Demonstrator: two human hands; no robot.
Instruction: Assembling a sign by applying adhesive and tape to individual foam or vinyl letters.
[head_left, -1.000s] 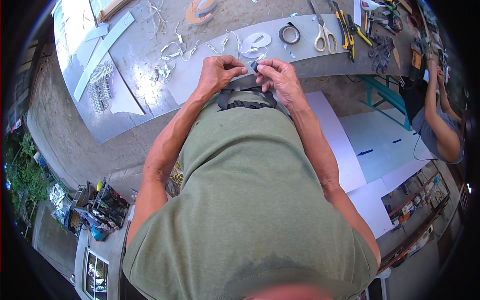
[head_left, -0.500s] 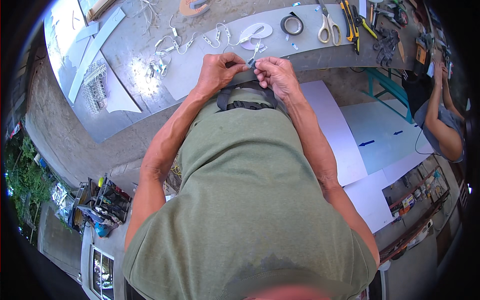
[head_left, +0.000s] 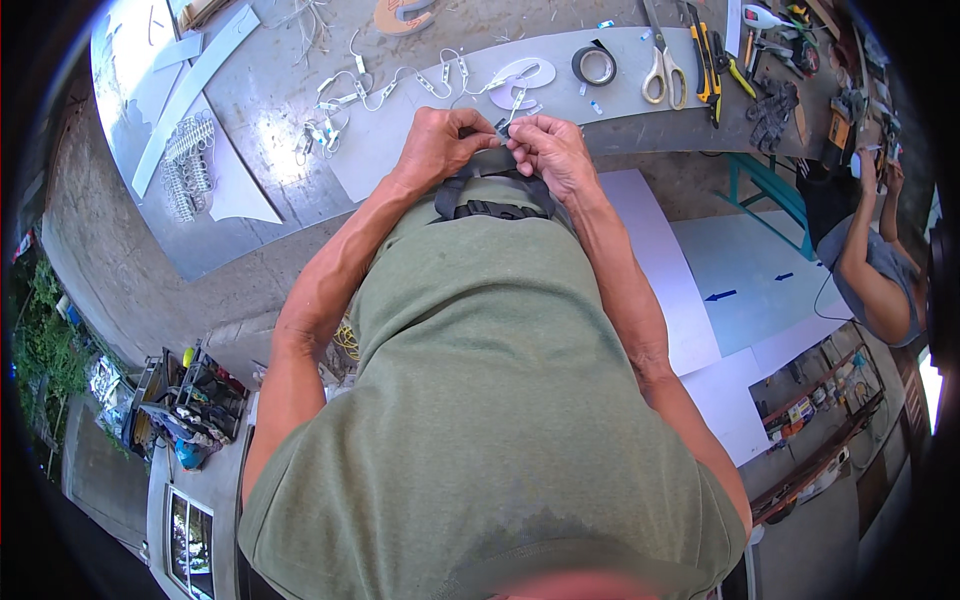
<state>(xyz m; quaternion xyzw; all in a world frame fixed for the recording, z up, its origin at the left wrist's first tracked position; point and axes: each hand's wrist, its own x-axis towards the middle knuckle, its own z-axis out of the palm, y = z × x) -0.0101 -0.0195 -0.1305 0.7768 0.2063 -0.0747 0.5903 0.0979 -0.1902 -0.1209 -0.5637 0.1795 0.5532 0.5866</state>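
My left hand (head_left: 440,145) and my right hand (head_left: 552,152) meet at the near edge of the grey workbench (head_left: 300,210). Their fingertips pinch one small white module (head_left: 503,125) between them. It belongs to a wired string of small white modules (head_left: 390,85) that trails away to the left over the bench. Just beyond the fingers lies a white cut-out shape (head_left: 520,80). My green shirt hides the bench edge below the hands.
A roll of black tape (head_left: 594,66), white-handled scissors (head_left: 660,72), a yellow utility knife (head_left: 704,60) and pliers lie at the right. White strips and a wire bundle (head_left: 185,165) lie at the left. Another person (head_left: 865,260) crouches by white sheets (head_left: 750,290) on the floor.
Both hands stay pinched together at the bench edge, with small finger shifts on the module. The view has tilted slightly, so the bench sits a little higher in the picture.
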